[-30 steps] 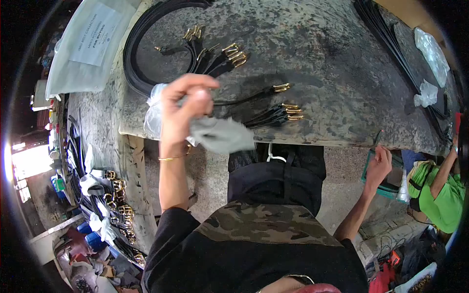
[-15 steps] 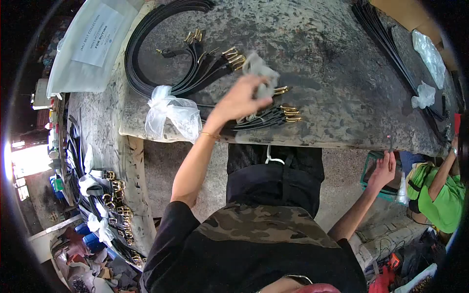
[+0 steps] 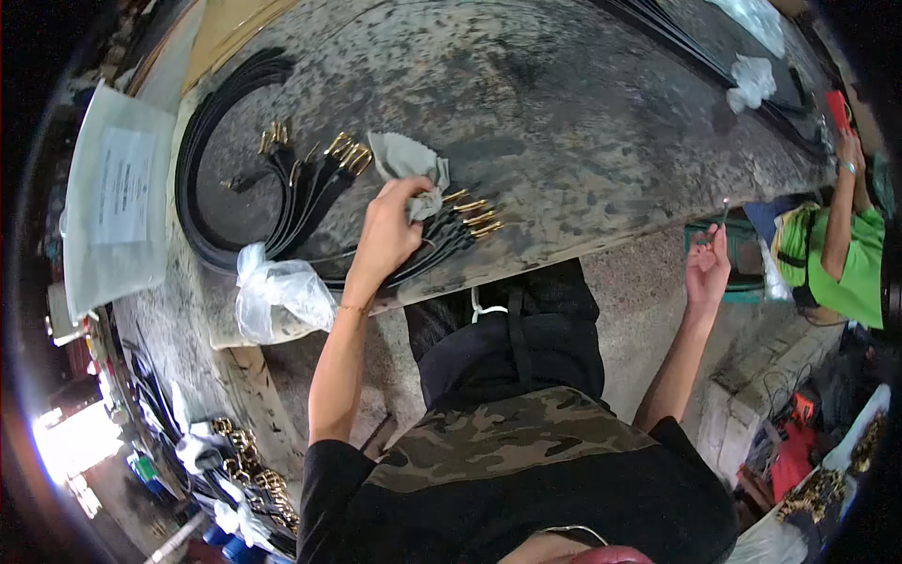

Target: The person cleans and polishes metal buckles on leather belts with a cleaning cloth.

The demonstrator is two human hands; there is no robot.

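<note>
My left hand (image 3: 386,230) pinches a grey-green cloth (image 3: 406,162) over the worktable (image 3: 554,122), beside black belts with gold buckles (image 3: 481,216). More gold buckles (image 3: 348,150) lie just left of the cloth, on black belts (image 3: 202,141) that curve round to the left. Clear plastic (image 3: 282,291) is wrapped round the belt bundle near the table's front edge. My right hand (image 3: 707,265) is raised off the table's front edge at the right, its fingers closed on a thin dark stick with a small light tip (image 3: 724,214).
Another bundle of black straps (image 3: 676,52) with plastic (image 3: 752,83) lies at the back right. A person in green (image 3: 846,254) is at the far right. Buckled belts (image 3: 249,470) hang at the lower left. A labelled plastic bag (image 3: 122,197) stands at the left.
The view has turned and shifted. My left hand now pinches the cloth's lower end, and the cloth hangs more spread out. My right hand has risen, with the thin stick pointing up.
</note>
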